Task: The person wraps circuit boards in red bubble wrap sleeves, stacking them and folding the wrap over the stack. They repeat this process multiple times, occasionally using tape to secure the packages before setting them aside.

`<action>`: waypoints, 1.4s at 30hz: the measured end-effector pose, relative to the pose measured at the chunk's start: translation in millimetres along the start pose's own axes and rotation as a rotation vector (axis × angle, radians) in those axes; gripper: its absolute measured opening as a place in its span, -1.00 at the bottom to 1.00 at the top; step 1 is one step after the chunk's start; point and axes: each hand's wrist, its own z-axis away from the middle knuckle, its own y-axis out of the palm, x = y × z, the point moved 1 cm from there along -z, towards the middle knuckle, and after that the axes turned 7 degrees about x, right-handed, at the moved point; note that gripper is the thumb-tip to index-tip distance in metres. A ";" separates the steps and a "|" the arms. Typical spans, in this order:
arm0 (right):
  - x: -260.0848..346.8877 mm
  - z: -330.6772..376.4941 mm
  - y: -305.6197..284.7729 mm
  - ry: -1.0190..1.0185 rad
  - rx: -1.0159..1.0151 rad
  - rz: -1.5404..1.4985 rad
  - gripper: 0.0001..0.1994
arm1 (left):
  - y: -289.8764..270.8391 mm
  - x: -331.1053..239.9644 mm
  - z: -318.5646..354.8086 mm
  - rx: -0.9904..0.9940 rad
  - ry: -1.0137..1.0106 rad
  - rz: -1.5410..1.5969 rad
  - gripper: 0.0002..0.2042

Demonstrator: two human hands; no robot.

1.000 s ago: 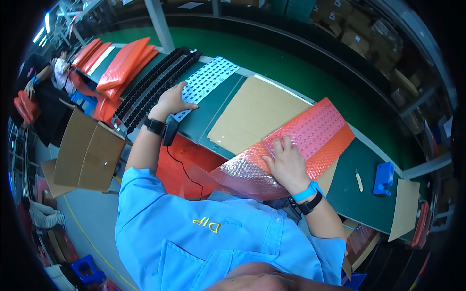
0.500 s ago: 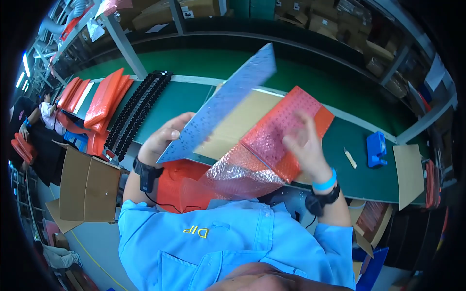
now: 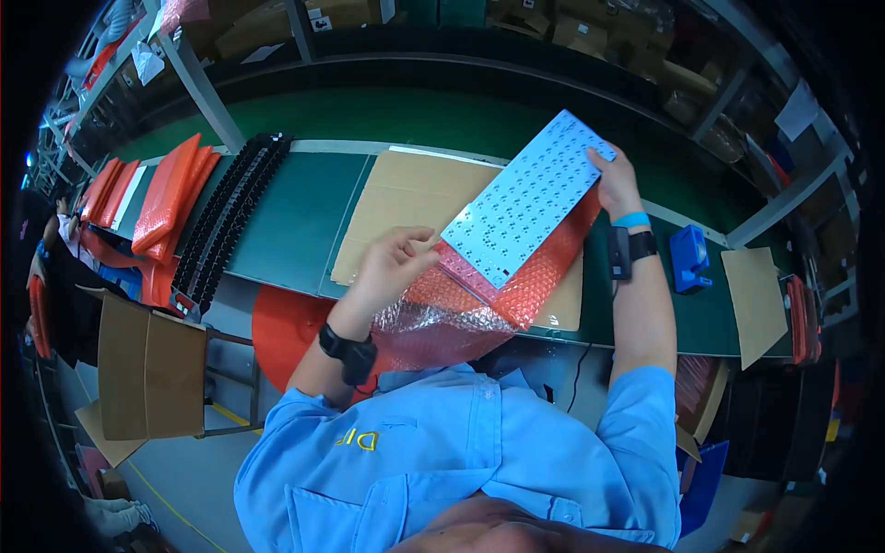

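Toward one o'clock, gripping the pale patterned board [image 3: 525,198] at its far right corner with the right hand [image 3: 618,177], above red bubble wrap [image 3: 546,288] on cardboard [image 3: 396,198]. At the board's eight o'clock, holding the left hand [image 3: 396,263] with fingers parted, contact unclear. Apparently positioned already; not yet released or covered, leaving loose film [image 3: 441,343] spread toward six o'clock.

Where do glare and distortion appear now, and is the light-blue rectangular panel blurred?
Head view: white glare on crinkled pinkish-red bubble wrap; head view: long green table bows at its far edge; head view: the light-blue panel looks fairly sharp, its dark marks distinct.
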 end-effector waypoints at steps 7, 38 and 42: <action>-21.1 -3.8 27.0 0.142 0.041 0.212 -0.54 | 27.0 1.5 6.2 -0.212 0.309 -0.749 -0.45; 57.9 -16.8 43.2 0.197 0.312 1.135 -0.55 | 20.7 2.3 3.3 -0.154 0.336 -0.780 -0.68; 108.9 47.1 31.6 -0.168 0.357 0.906 -0.64 | 7.1 23.0 11.2 0.059 0.097 -0.049 -0.73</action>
